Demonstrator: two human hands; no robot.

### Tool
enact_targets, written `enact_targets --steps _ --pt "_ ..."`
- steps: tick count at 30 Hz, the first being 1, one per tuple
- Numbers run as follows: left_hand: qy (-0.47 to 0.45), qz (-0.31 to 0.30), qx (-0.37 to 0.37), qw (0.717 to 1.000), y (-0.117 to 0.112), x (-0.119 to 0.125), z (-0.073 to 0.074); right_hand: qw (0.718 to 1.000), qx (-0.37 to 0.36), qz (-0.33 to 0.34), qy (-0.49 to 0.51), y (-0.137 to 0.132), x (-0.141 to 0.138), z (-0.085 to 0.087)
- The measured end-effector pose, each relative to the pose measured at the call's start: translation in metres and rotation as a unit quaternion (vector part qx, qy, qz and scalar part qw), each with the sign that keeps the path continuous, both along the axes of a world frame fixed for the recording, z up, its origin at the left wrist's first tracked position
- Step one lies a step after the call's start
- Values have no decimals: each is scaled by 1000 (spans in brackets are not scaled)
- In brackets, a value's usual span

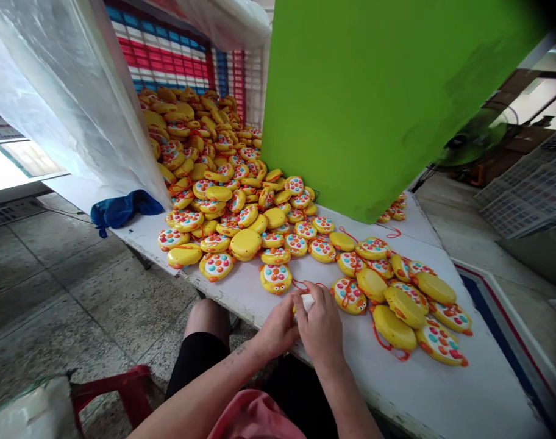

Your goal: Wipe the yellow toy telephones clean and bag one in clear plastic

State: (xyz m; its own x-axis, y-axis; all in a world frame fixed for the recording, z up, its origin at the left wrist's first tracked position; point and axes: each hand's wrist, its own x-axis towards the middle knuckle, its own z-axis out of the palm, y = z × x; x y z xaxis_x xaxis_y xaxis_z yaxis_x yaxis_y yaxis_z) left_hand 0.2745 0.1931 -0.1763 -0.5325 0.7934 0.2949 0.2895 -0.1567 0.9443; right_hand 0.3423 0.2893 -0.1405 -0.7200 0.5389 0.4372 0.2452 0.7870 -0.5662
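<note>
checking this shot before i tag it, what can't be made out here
All in the head view:
- Held item: the left hand and right hand cover most of it; only small parts show.
- Yellow toys: the green board hides whatever lies behind it, and upper toys cover lower ones in the heap.
- Fan: too blurred for detail.
- Red stool: cut off by the bottom edge.

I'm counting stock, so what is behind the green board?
Past its right edge, a few yellow toys lie on the table, with a fan farther back. The space directly behind the green board is covered; I can't tell what's there.
</note>
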Motion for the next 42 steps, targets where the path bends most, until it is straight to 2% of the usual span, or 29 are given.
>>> enact_targets --steps 2,4,6,9,10,12,13,15,17,19,21,24,26,29,32,34,37,40,42 --pt "7 15 -9 1000 -2 0 -2 999 -37 18 -8 5 -5 3" --pt "-2 29 -18 999 -3 0 -5 993 -108 56 -5 15 -5 5" --pt "-23 33 -12 999 -2 0 -6 977 -176 119 -16 25 1 8" --pt "-23 35 1 999 1 -1 -3 952 -225 200 -47 41 15 14" --pt "-1 31 -2 1000 2 -4 0 952 -232 195 -49 47 20 17" --pt "75 42 -18 996 5 -13 9 966 -230 114 -20 63 27 22" --pt "121 70 -28 990 6 -21 15 975 -219 47 10 73 29 25" --pt "214 167 -60 961 10 -39 24 978 -166 -88 87 95 30 31" --pt "281 258 -122 916 13 -60 31 969 -87 -165 160 114 29 35" --pt "322 283 -198 881 16 -77 32 961 -7 -181 209 123 28 37" --pt "353 270 -247 861 19 -89 30 959 43 -165 228 117 27 34" --pt "372 263 -252 854 22 -94 26 970 46 -104 215 89 26 22" --pt "341 272 -215 874 22 -89 27 982 30 -47 179 65 25 11" --pt "218 262 -113 933 21 -67 34 992 -1 44 117 35 21 -8" --pt "24 181 -38 982 19 -33 41 990 -31 111 85 15 18 -25" --pt "-87 108 -19 990 17 -12 42 987 -71 109 90 10 18 -34" --pt "-155 47 -5 987 13 2 36 971 -201 55 114 11 25 -40" --pt "-196 39 10 980 10 -1 26 914 -375 33 149 17 35 -42" --pt "-239 9 23 971 9 -7 19 874 -452 42 173 20 40 -42"
